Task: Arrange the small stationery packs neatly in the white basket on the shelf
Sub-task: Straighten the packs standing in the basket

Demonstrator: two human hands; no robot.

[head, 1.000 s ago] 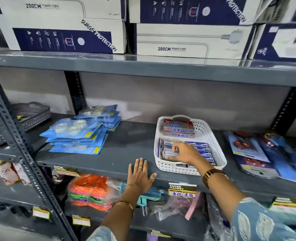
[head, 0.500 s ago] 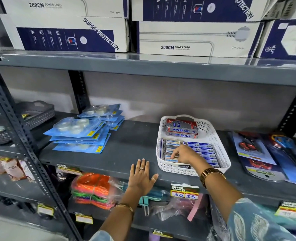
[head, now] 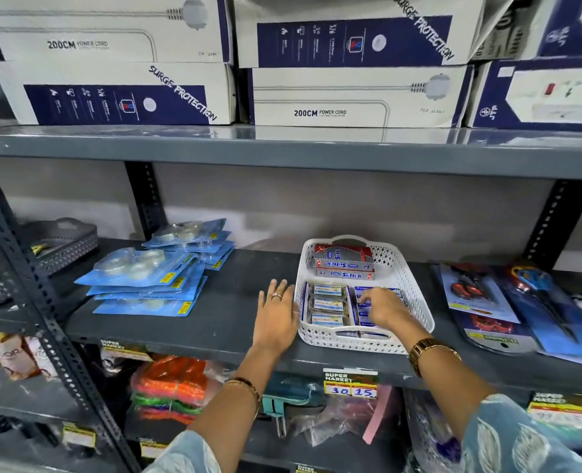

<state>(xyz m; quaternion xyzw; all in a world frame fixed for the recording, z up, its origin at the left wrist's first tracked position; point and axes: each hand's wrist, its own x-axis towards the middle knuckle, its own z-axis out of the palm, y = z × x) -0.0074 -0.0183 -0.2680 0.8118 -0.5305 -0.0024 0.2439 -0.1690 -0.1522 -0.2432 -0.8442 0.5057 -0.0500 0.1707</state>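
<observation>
Nearest you, two forearms in pale blue printed sleeves reach up to a dark grey metal shelf [head: 187, 322]. Your left hand [head: 277, 317] lies flat on the shelf, fingers spread and holding nothing, its edge against the left wall of the white perforated plastic basket [head: 416, 302], as if to steady it. Your right hand [head: 383, 307] is inside the basket, fingers curled down onto the right-hand row of small blue-and-white stationery packs [head: 368, 314]; whether it pinches one or only presses on them cannot be told.

The step in hand looks like straightening the front rows. To the left of your fingers, a second column of flat wrapped packs with pale labels [head: 327, 303] already sits square. The next move likely calls for a light nudge to bring the right row in line without disturbing its neighbour (the glossy wrappers will probably slide easily).

Further back in the basket, red-and-silver cardboard boxes [head: 344, 261] are stacked, the top one slightly askew.

Left on the shelf lie blue blister cards of clear tape rolls [head: 143, 274]; on the right, carded scissors with red handles [head: 467, 290]. On the shelf above stand large white-and-navy power cord cartons [head: 354, 97].
</observation>
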